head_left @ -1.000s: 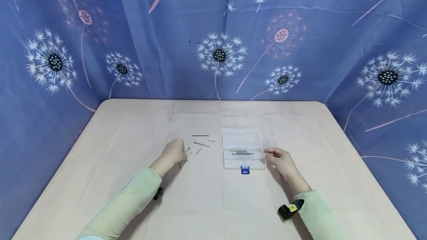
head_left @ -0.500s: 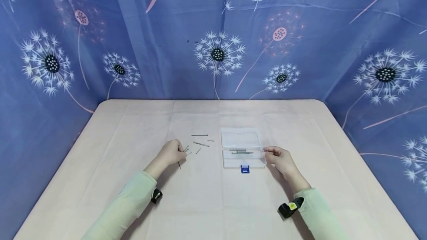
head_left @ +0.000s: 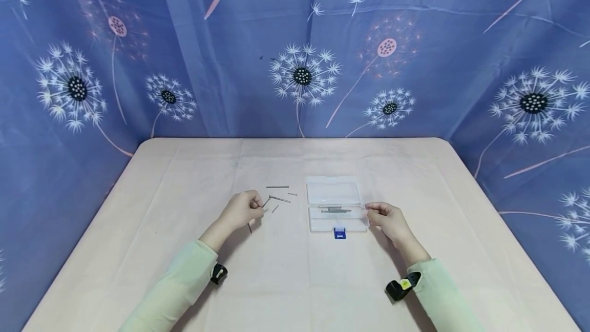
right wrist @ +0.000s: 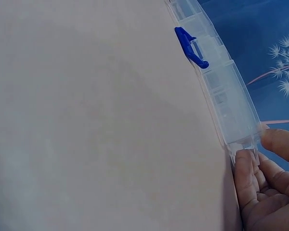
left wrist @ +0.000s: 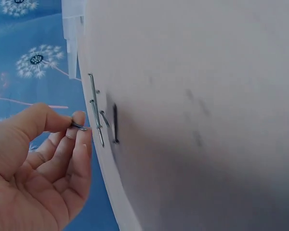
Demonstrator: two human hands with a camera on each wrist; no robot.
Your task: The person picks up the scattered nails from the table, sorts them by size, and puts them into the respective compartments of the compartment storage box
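Left hand [head_left: 239, 212] with fingers [left wrist: 79, 139] pinching a small nail [left wrist: 78, 127] at 9 o'clock of the clear box [head_left: 335, 208], loose nails [head_left: 279, 199] just beside, right hand [head_left: 386, 219] fingers pinching the box's 3 o'clock end, pale surface [head_left: 295, 281]

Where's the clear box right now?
In the head view the clear box lies open at table centre, the right hand holding its right end, loose nails to its left.

A thin grey nail [left wrist: 78, 126] sits pinched in the left hand [head_left: 243, 210]. The clear plastic box [head_left: 336, 205], lid open, holds several nails [head_left: 335, 210]; the right hand [head_left: 386, 218] grips its corner.
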